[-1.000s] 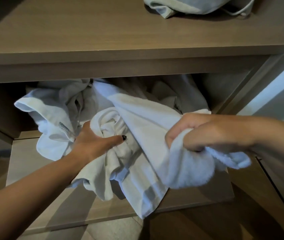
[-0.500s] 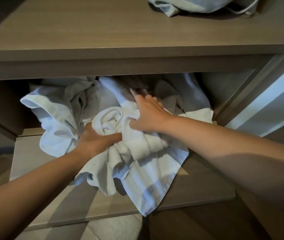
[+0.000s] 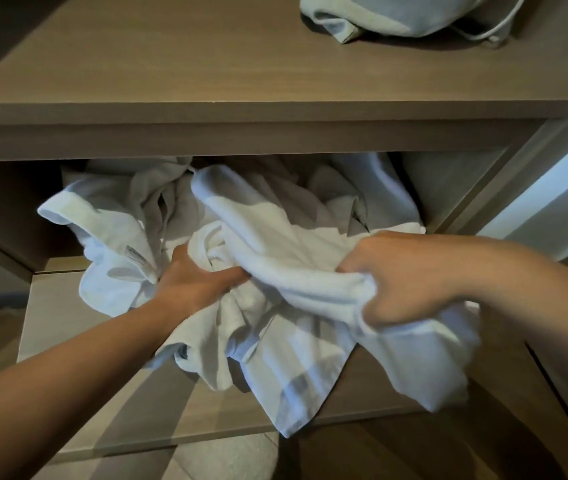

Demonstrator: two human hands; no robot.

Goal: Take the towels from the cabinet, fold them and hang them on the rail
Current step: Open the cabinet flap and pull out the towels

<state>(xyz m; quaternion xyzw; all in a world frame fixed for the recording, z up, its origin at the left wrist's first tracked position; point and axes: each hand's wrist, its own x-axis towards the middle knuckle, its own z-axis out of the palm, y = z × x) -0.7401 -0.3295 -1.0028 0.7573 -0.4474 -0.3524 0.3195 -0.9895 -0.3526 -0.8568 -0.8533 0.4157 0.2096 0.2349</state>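
Dim warm interior, cool daylight from the right, hard arm shadows, wide-angle bowing, slight motion blur.

Two bare arms come into the picture. One comes from the lower left, one from the right side. No sleeves cover them as far as the picture shows. The left hand (image 3: 195, 282) and the right hand (image 3: 403, 282) wear no gloves, rings or watch.

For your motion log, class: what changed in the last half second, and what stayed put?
The right hand, which was reaching into the pile, has pulled back toward the right, gripping a towel. The left hand still grips the bunched towels; the bag on top has not moved.
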